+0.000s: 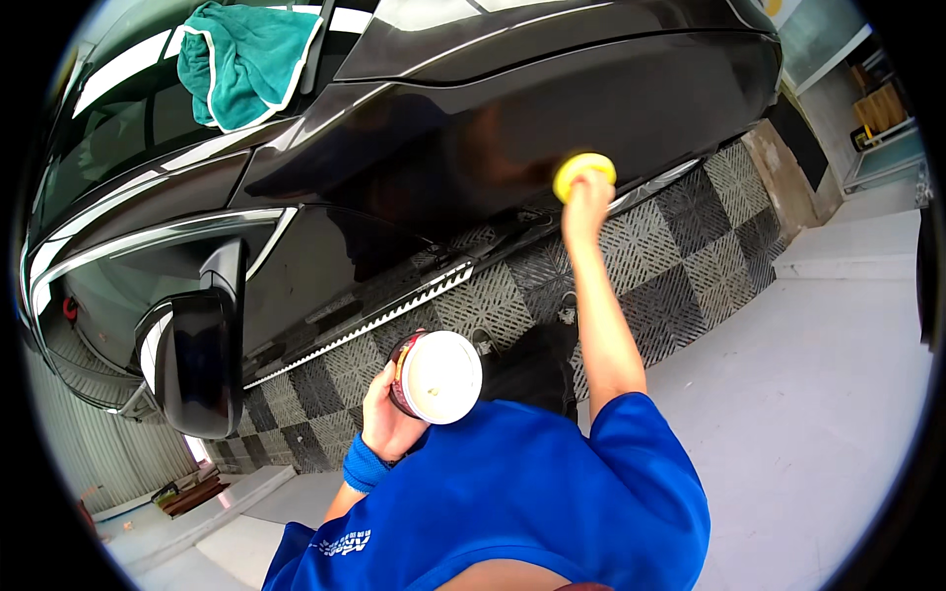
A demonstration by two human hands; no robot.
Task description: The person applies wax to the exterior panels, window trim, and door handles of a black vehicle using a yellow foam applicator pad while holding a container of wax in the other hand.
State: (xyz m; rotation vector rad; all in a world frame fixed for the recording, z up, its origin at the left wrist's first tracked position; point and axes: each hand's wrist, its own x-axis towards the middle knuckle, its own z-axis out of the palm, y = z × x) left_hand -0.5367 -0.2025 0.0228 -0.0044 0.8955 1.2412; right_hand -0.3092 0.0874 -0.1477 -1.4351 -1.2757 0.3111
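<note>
Bright, fairly even light across the scene now, white glare streaking the upper panels of the glossy dark car, a smeared warm reflection along its side, soft shading on the pale floor, and fisheye distortion bowing straight edges toward blacked-out corners.

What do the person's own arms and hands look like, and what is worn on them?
The blue shirt has a short right sleeve and white markings on its left side. The left hand, ungloved, has a blue wristband behind it; the right hand and right forearm are bare.
</note>
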